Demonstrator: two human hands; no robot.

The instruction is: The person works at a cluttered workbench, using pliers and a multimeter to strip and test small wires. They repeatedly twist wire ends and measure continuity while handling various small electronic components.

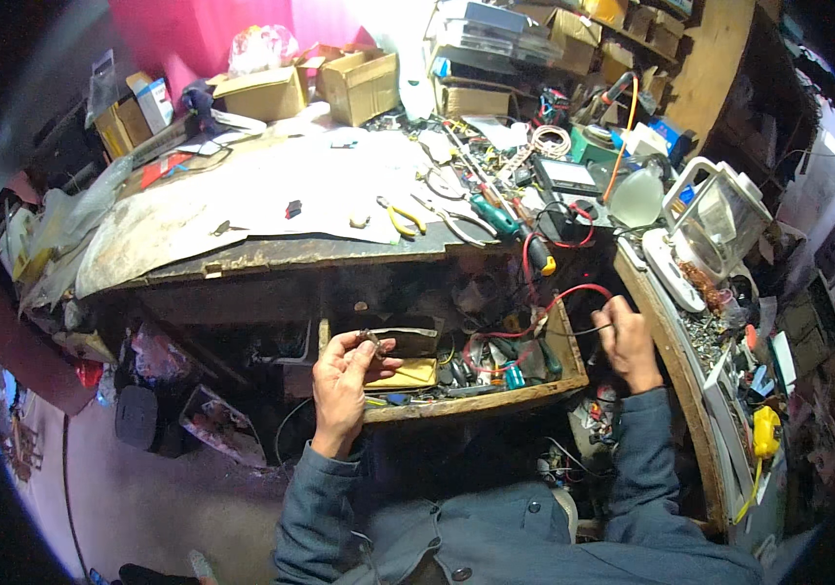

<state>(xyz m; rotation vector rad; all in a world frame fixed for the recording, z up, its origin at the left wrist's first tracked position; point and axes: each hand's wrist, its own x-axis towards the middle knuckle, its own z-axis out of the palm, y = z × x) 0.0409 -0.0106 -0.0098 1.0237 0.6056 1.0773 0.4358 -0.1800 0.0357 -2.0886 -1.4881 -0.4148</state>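
My left hand point(341, 390) is closed, its thumb and fingertips pinching a small dark metal part point(372, 343) whose kind I cannot make out. It hovers over the left side of an open wooden drawer point(476, 402). On the right, my right hand point(629, 343) is closed on a thin black wire point(588, 331). A red wire point(581, 288) curves beside it and loops down into the drawer. Inside lie loose tools, a yellow envelope-like packet point(407, 374) and a teal-handled tool point(514, 376).
Bright paper point(271, 195) covers the bench. Yellow-handled pliers point(403, 220) and a green-handled screwdriver point(493, 216) lie near its front edge. Cardboard boxes point(359, 86) stand at the back. A cluttered side bench on the right holds a clear jug point(724, 219) and a yellow tool point(766, 431).
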